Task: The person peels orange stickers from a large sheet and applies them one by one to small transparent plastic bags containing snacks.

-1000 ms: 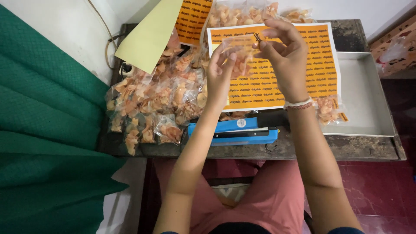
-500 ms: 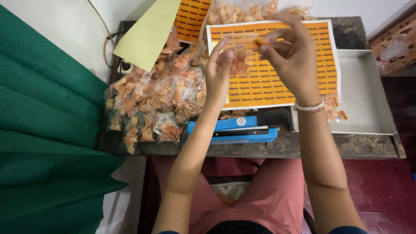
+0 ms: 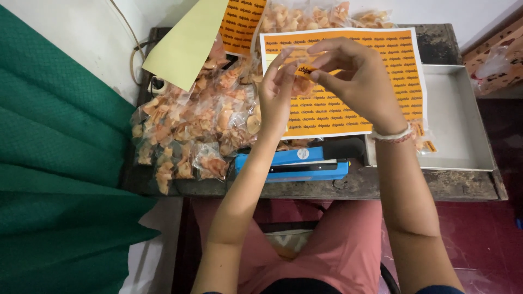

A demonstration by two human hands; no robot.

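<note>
My left hand [image 3: 277,93] holds a small clear packet of orange snack pieces [image 3: 298,87] above the table. My right hand [image 3: 357,81] pinches a small orange sticker [image 3: 306,70] between thumb and fingers, right against that packet. Both hands hover over a large sheet of orange stickers [image 3: 348,109] lying on the table. A white bead bracelet sits on my right wrist.
A heap of filled snack packets [image 3: 196,130] covers the table's left side, with more at the back [image 3: 305,15]. A blue heat sealer [image 3: 294,163] lies at the front edge. A grey metal tray [image 3: 463,120] stands on the right, a yellow backing sheet [image 3: 185,41] and green cloth [image 3: 60,163] on the left.
My right hand came down from the sticker sheet's top toward my left hand, bringing a peeled sticker against the packet. The left hand stayed nearly still.
</note>
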